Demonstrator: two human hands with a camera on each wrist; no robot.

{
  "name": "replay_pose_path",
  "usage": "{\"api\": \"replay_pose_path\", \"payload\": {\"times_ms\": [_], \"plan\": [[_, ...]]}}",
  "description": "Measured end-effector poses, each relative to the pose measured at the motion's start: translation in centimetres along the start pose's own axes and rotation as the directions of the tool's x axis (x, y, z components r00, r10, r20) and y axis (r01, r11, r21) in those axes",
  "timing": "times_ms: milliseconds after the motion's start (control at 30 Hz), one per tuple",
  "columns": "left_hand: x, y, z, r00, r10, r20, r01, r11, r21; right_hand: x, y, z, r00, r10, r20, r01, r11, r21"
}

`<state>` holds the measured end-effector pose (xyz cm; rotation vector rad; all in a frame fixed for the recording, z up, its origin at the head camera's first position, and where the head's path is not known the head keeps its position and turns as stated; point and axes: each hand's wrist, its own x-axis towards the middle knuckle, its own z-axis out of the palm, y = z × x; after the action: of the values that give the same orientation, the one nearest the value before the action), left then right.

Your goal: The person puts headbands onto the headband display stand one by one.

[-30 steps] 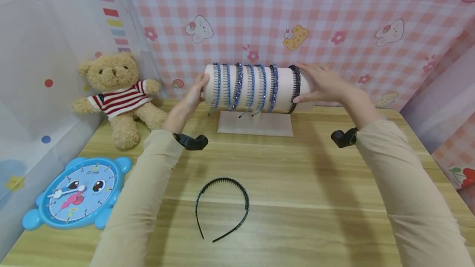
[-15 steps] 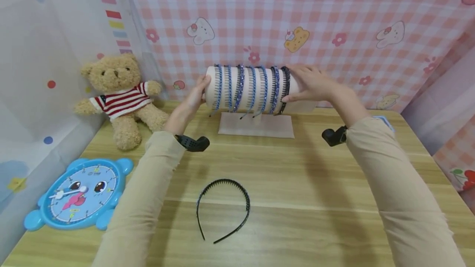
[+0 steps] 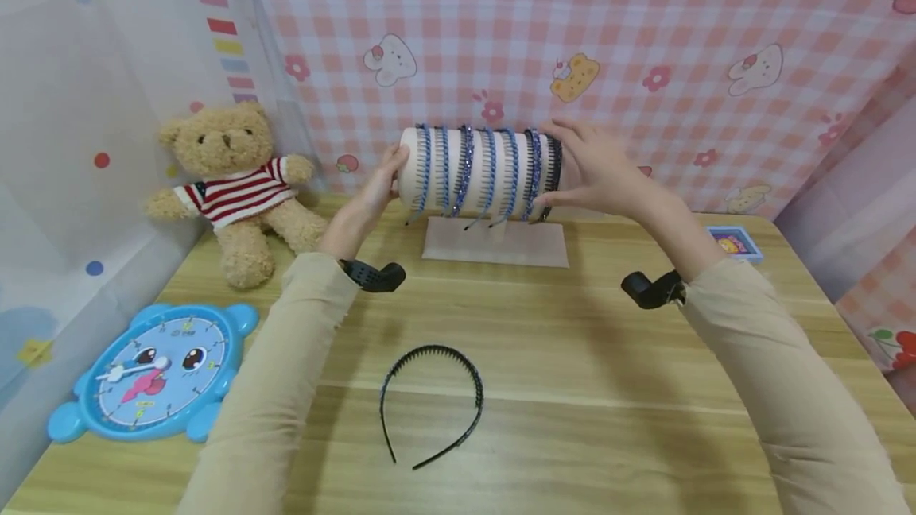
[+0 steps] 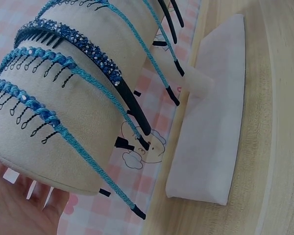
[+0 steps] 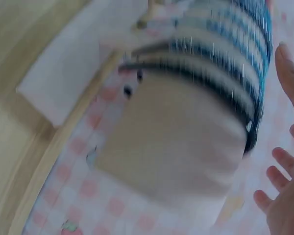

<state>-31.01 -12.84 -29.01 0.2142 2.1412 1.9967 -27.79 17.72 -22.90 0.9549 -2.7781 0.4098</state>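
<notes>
A cream headband display stand point(image 3: 495, 243), a padded roll on a flat base, stands at the back of the table. Several blue braided and glittery headbands point(image 3: 467, 169) ring the roll, with a black toothed headband point(image 3: 554, 169) rightmost, close beside a glittery blue one. My left hand point(image 3: 375, 181) holds the roll's left end; some of its fingertips are hidden behind the edge in the left wrist view. My right hand point(image 3: 608, 169) is around the roll's right part with spread fingers, apart from the roll in the right wrist view.
Another black headband point(image 3: 478, 400) lies on the table in front. On the left are a teddy bear point(image 3: 229, 173) in a striped sweater and a blue toy clock point(image 3: 161, 372). A small blue-framed picture point(image 3: 735, 243) lies at the right. Checked cloth point(image 3: 658, 30) hangs behind.
My right hand slid the black headband left along the roll to beside the glittery blue one, then loosened its fingers from it. My left hand stayed at the roll's end.
</notes>
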Motion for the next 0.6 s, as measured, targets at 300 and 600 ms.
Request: {"api": "replay_pose_path", "payload": {"times_ms": [300, 600], "plan": [[0.0, 0.0, -0.1, 1.0, -0.002, -0.013, 0.002, 1.0, 0.004, -1.4, -6.0, 6.5, 0.925, -0.369, 0.088, 0.37, 0.929, 0.004], [0.0, 0.0, -0.1, 1.0, 0.006, 0.008, -0.006, 1.0, -0.006, -3.7, -10.3, 13.5, 0.769, -0.156, 0.62, 0.117, 0.988, 0.104]]}}
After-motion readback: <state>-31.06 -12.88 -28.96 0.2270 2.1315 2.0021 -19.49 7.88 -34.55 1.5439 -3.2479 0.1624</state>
